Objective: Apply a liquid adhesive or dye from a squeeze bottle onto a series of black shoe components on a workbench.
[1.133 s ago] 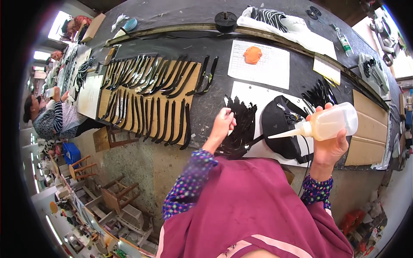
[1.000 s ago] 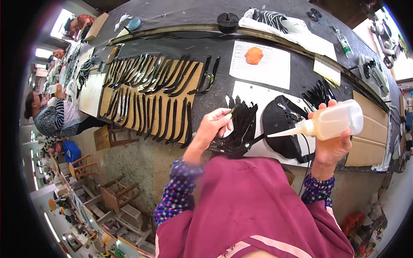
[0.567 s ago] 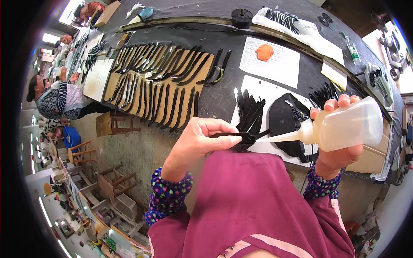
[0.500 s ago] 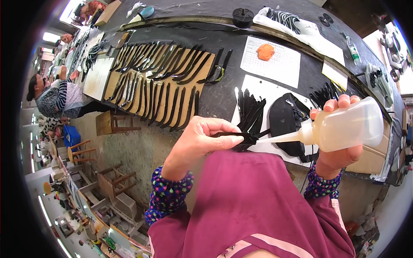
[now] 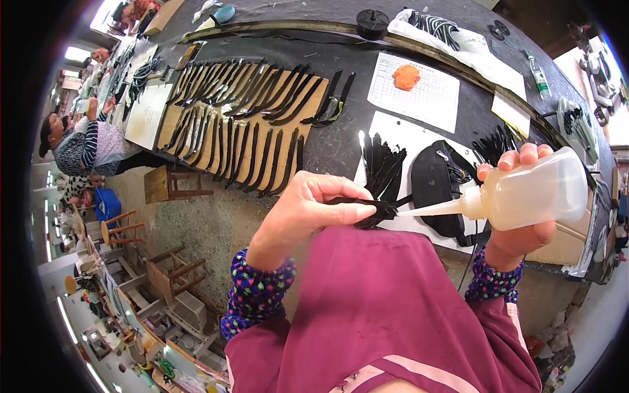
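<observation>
My left hand (image 5: 298,213) pinches a black strip (image 5: 387,209) between thumb and fingers, its end sticking out to the right. Wrapped around a translucent squeeze bottle (image 5: 540,187) with pale yellowish liquid, my right hand (image 5: 514,245) keeps it tipped sideways. The long nozzle points left, its tip at the end of the strip; whether it touches I cannot tell. Just beyond the strip, a bundle of similar black strips (image 5: 384,164) lies on a white sheet, beside a black zippered pouch (image 5: 432,190). Two rows of black strips rest on a cardboard sheet (image 5: 319,90) at the left.
A printed paper (image 5: 429,108) with an orange lump (image 5: 406,76) lies on the dark table (image 5: 347,56). Behind stand a black spool (image 5: 372,25) and a plastic drink bottle (image 5: 538,75). Another person (image 5: 88,141) sits at the far left, near wooden stools (image 5: 160,187).
Both hands have shifted slightly right, with the strip and bottle. The strip's flat face shows less than before. The other person's hands have moved up.
</observation>
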### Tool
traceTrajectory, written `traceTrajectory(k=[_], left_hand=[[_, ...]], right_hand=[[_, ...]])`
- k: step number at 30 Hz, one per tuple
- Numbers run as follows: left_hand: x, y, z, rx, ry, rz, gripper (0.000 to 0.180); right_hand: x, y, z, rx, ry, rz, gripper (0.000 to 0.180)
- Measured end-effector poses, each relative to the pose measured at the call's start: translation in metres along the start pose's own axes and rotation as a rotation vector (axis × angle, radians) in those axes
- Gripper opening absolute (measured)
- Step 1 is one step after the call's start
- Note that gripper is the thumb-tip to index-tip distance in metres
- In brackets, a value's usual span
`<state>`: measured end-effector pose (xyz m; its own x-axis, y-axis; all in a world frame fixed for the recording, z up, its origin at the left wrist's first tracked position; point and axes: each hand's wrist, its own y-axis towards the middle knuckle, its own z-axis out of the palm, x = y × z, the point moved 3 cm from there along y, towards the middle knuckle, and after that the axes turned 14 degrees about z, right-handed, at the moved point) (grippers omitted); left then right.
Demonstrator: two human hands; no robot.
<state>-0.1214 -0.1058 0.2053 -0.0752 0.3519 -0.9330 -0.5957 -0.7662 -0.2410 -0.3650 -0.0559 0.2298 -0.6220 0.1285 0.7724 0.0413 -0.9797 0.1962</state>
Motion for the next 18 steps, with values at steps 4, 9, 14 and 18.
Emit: traceTrajectory(k=[4, 9, 14, 18], left_hand=[[-0.0001, 0.0023, 0.0016, 0.0, -0.007, -0.012, 0.014], [-0.0004, 0.004, 0.0023, 0.0, -0.005, -0.004, 0.013], [0.0021, 0.0061, 0.0016, 0.021, -0.009, 0.003, 0.013], [0.0001, 0.0077, 0.0035, 0.033, 0.007, -0.016, 0.013]], right_hand=[[0.0, 0.0025, 0.0026, -0.029, -0.007, 0.013, 0.079], [-0.0001, 0.0037, 0.0, 0.003, -0.018, 0.014, 0.077], [-0.001, 0.0033, -0.0021, -0.003, -0.003, 0.017, 0.077], [-0.0013, 0.0051, -0.0008, -0.017, -0.008, 0.026, 0.077]])
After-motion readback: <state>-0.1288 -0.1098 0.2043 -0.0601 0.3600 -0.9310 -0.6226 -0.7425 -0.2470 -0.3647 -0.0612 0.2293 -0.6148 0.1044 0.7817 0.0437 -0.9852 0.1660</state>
